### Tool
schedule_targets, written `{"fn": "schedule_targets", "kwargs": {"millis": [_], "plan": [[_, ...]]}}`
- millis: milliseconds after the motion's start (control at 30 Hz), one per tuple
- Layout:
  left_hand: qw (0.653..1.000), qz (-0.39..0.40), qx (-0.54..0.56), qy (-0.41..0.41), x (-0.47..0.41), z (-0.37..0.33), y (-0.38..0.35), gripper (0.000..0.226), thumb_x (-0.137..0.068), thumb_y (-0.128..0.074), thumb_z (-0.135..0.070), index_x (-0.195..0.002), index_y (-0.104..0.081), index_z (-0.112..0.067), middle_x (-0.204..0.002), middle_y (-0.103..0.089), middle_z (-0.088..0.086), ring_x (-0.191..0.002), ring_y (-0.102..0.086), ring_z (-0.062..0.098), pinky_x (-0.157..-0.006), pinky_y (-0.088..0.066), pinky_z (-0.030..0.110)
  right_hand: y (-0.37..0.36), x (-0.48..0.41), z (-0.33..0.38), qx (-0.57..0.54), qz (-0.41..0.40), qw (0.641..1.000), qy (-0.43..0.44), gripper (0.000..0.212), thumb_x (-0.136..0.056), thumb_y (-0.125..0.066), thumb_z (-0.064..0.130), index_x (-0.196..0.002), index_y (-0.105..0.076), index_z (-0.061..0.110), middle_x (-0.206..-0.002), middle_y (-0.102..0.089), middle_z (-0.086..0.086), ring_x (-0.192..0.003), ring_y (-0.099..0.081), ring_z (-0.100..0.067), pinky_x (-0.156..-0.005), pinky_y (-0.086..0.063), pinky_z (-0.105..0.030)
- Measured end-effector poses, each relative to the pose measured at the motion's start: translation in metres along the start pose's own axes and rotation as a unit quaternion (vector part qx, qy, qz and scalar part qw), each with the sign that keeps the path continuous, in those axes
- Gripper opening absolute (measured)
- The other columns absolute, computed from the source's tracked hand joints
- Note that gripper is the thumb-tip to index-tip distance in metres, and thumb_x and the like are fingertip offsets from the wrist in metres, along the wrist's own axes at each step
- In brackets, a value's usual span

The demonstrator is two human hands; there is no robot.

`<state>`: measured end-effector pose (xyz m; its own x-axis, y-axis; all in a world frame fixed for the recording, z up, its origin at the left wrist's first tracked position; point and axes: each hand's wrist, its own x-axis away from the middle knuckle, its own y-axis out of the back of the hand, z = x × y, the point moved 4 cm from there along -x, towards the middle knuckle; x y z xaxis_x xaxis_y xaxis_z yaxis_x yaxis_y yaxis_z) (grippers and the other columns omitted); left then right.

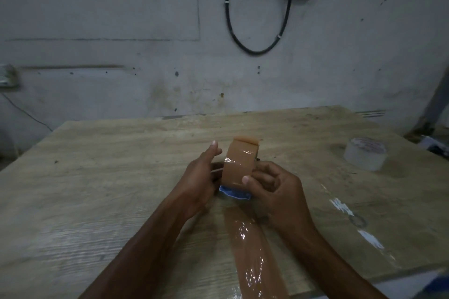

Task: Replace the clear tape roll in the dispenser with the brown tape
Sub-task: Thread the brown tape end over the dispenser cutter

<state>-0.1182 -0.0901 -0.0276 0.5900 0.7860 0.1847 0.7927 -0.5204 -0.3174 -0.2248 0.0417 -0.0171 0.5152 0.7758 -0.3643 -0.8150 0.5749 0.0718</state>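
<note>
The brown tape roll (240, 164) stands on edge in the middle of the wooden table (97, 177), with a blue part of the dispenser (234, 194) showing under it. My left hand (201, 177) cups the roll's left side, thumb raised. My right hand (274, 189) grips its right side, thumb pressed on the tape face. A loose strip of brown tape (250, 250) runs from under the roll toward me, flat on the table. The clear tape roll (365, 156) lies flat at the right, apart from both hands.
A stained wall stands right behind the table, with a black cable loop (257, 19) hanging from a box. Shiny clear tape scraps (352, 216) stick to the table at the right. The table's near right edge (388, 274) is close to my right forearm.
</note>
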Motion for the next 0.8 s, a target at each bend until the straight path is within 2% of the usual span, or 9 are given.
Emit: {"fn": "schedule_targets", "kwargs": {"millis": [100, 167, 233, 300, 400, 533, 600, 700, 800], "plan": [[1.000, 0.008, 0.019, 0.023, -0.005, 0.005, 0.002, 0.066, -0.090, -0.052, -0.059, -0.135, -0.055, -0.011, -0.131, -0.061, 0.024, -0.110, -0.066, 0.038, -0.076, -0.057, 0.044, -0.002, 0.001, 0.010, -0.011, 0.025, 0.999, 0.033, 0.031, -0.087, -0.064, -0.010, -0.100, -0.067, 0.018, -0.087, -0.078, 0.019, -0.084, -0.075, -0.004, -0.071, -0.056, -0.015], [0.995, 0.060, 0.063, 0.051, -0.005, 0.005, 0.000, 0.072, -0.085, -0.054, -0.064, -0.130, -0.059, -0.008, -0.126, -0.065, 0.024, -0.105, -0.069, 0.037, -0.079, -0.058, 0.046, -0.004, 0.003, 0.015, -0.005, 0.040, 0.998, 0.056, 0.033, -0.086, -0.064, -0.011, -0.103, -0.067, 0.018, -0.092, -0.078, 0.016, -0.088, -0.075, -0.006, -0.075, -0.056, -0.016], [0.987, 0.105, 0.110, 0.053, -0.003, 0.005, -0.001, 0.068, -0.084, -0.055, -0.065, -0.115, -0.068, -0.006, -0.114, -0.070, 0.021, -0.095, -0.069, 0.034, -0.086, -0.054, 0.047, -0.008, 0.004, 0.016, 0.002, 0.062, 0.996, 0.064, 0.034, -0.085, -0.066, -0.010, -0.105, -0.068, 0.018, -0.099, -0.078, 0.010, -0.093, -0.075, -0.010, -0.080, -0.057, -0.020], [0.975, 0.142, 0.158, 0.058, -0.001, 0.006, -0.006, 0.067, -0.082, -0.058, -0.069, -0.103, -0.071, -0.007, -0.104, -0.069, 0.019, -0.089, -0.065, 0.031, -0.085, -0.050, 0.044, -0.012, 0.004, 0.017, 0.010, 0.089, 0.994, 0.065, 0.034, -0.085, -0.068, -0.006, -0.109, -0.069, 0.019, -0.104, -0.078, 0.003, -0.098, -0.074, -0.012, -0.086, -0.057, -0.024], [0.974, 0.123, 0.183, 0.048, -0.005, 0.006, -0.007, 0.069, -0.071, -0.062, -0.075, -0.096, -0.070, -0.012, -0.096, -0.069, 0.017, -0.079, -0.066, 0.029, -0.077, -0.053, 0.042, -0.020, 0.007, 0.018, 0.046, 0.102, 0.991, 0.079, 0.034, -0.086, -0.069, 0.001, -0.114, -0.070, 0.020, -0.111, -0.076, 0.004, -0.104, -0.071, -0.009, -0.092, -0.057, -0.030], [0.978, 0.100, 0.185, 0.008, -0.006, -0.001, -0.006, 0.064, -0.073, -0.054, -0.075, -0.074, -0.071, -0.012, -0.071, -0.068, 0.010, -0.055, -0.067, 0.021, -0.049, -0.057, 0.031, -0.017, 0.006, 0.023, 0.103, 0.065, 0.989, 0.089, 0.032, -0.082, -0.076, 0.014, -0.112, -0.072, 0.024, -0.107, -0.074, 0.011, -0.101, -0.069, -0.004, -0.091, -0.057, -0.033], [0.977, 0.114, 0.179, -0.009, -0.006, -0.002, -0.002, 0.066, -0.080, -0.048, -0.073, -0.080, -0.069, -0.010, -0.070, -0.067, 0.009, -0.055, -0.067, 0.021, -0.048, -0.056, 0.030, -0.009, 0.001, 0.034, 0.055, 0.055, 0.992, 0.095, 0.033, -0.081, -0.073, 0.028, -0.114, -0.069, 0.026, -0.109, -0.072, 0.008, -0.103, -0.068, -0.007, -0.088, -0.056, -0.026], [0.981, 0.113, 0.156, -0.033, -0.005, -0.004, 0.000, 0.068, -0.078, -0.051, -0.073, -0.100, -0.069, -0.010, -0.075, -0.071, 0.010, -0.058, -0.068, 0.020, -0.050, -0.055, 0.029, -0.006, -0.014, 0.055, 0.066, 0.070, 0.992, 0.087, 0.045, -0.083, -0.065, 0.056, -0.119, -0.067, 0.029, -0.115, -0.069, 0.015, -0.102, -0.065, 0.002, -0.082, -0.052, -0.012], [0.987, 0.098, 0.121, -0.049, -0.001, -0.006, -0.002, 0.083, -0.076, -0.053, -0.073, -0.127, -0.062, -0.008, -0.097, -0.072, 0.017, -0.072, -0.072, 0.023, -0.055, -0.056, 0.030, -0.011, -0.025, 0.065, 0.125, 0.089, 0.985, 0.081, 0.047, -0.075, -0.060, 0.059, -0.114, -0.069, 0.033, -0.112, -0.067, 0.019, -0.095, -0.064, 0.007, -0.075, -0.050, -0.006]]}}
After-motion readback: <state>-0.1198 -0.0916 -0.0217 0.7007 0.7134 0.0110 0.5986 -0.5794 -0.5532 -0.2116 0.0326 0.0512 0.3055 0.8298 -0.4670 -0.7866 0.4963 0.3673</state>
